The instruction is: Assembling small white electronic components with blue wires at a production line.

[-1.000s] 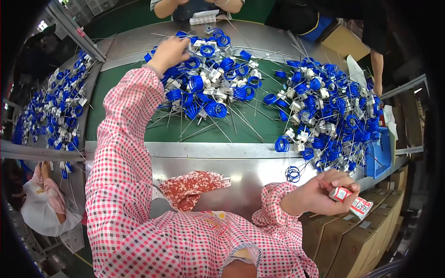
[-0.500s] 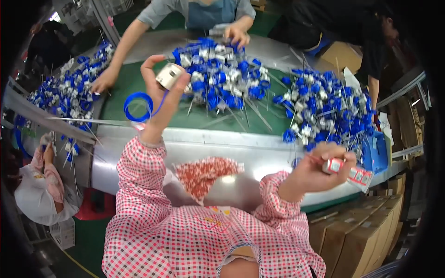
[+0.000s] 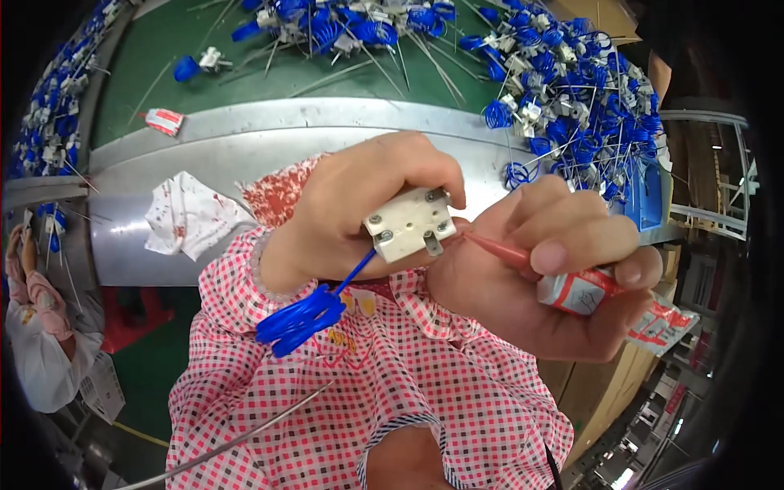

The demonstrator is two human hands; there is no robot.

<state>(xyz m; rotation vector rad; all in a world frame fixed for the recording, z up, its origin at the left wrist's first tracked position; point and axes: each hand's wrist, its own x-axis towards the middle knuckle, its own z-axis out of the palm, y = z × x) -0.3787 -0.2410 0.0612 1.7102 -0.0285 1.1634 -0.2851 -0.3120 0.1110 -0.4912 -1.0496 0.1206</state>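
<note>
My left hand [image 3: 359, 184] is closed around a white thermostat block [image 3: 412, 216] that has several screws and a metal tab on its face. From the block hangs a blue coiled capillary [image 3: 302, 320]. A thin metal rod [image 3: 253, 433] crosses in front of my checked sleeve; whether it joins the coil is unclear. In my right hand [image 3: 514, 306] is a squeezed red-and-silver tube [image 3: 576, 292]. Its tapered red nozzle [image 3: 496, 249] points left, the tip close beside the block's right side; contact cannot be made out.
Piles of blue-and-white thermostats [image 3: 572, 122] lie on the green belt [image 3: 163, 77] beyond the metal edge. A second tube [image 3: 165, 122] rests on that edge. A red-stained white cloth [image 3: 192, 214] and a red-speckled patch [image 3: 280, 194] are on the metal table. Another person [image 3: 49, 327] sits at far left.
Both hands have come together nearer to me, bringing the thermostat and the tube nozzle close to each other. The view has tilted down, and the person across the belt is out of view.
</note>
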